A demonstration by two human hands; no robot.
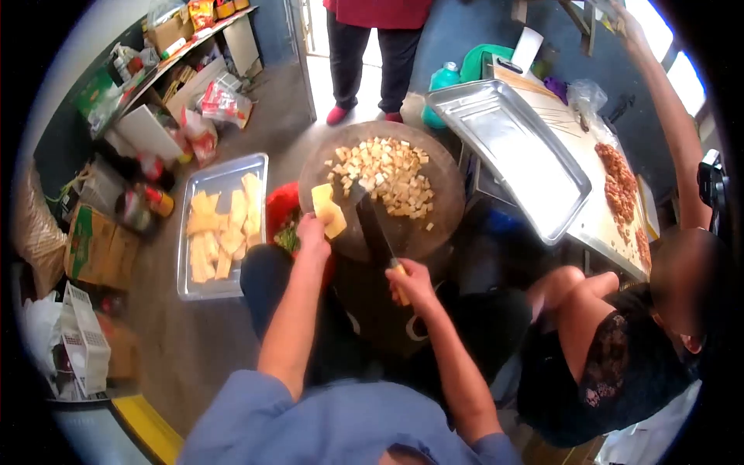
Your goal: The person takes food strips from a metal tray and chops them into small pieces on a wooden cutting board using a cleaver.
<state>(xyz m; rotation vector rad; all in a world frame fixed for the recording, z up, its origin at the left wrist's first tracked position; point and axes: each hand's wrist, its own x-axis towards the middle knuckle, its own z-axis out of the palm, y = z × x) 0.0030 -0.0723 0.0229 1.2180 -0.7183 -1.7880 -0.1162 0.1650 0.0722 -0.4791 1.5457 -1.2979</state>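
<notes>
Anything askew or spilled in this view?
Two things, both minor. The bare metal tray sits skewed and appears to overhang the side table. One stray cube lies apart from the pile on the round block.

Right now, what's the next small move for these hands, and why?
I'd likely lower the yellow food in the left hand onto a bare part of the round board. It's undiced and held up near the board's left edge; the right hand grips the knife, blade beside the cubes.
</notes>
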